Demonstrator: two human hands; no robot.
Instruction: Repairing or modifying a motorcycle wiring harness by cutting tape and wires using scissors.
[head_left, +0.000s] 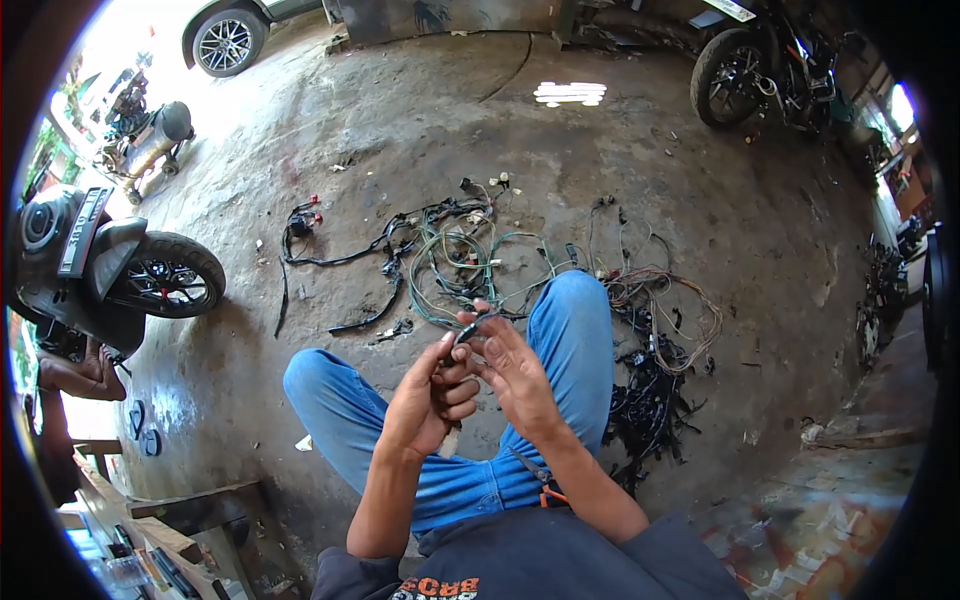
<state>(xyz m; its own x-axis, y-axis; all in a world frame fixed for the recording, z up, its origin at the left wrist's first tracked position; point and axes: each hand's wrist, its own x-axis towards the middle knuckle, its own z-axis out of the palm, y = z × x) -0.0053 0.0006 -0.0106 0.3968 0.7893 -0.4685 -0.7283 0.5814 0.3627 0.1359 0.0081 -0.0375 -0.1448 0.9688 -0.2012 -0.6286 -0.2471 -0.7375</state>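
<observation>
Between my raised knees, both of my hands meet at a short dark piece of wire (468, 332). My left hand (436, 398) pinches it between thumb and forefinger, with the other fingers curled in. From the other side, the fingertips of my right hand (518, 382) close round its upper end; the exact grip is partly hidden. On the floor just beyond lies a spread-out wiring harness (455, 250) of green, white and black wires with connectors. Pliers (545, 482) with orange-red handles rest on my lap by my right forearm.
To the right lie a loop of brown wires (715, 320) and a heap of black harness (650, 405). Motorcycles stand at left (165, 275) and far right (735, 80), near a parked car's wheel (226, 44). A wooden bench (150, 520) is at lower left. Another person's arm (85, 372) shows at left.
</observation>
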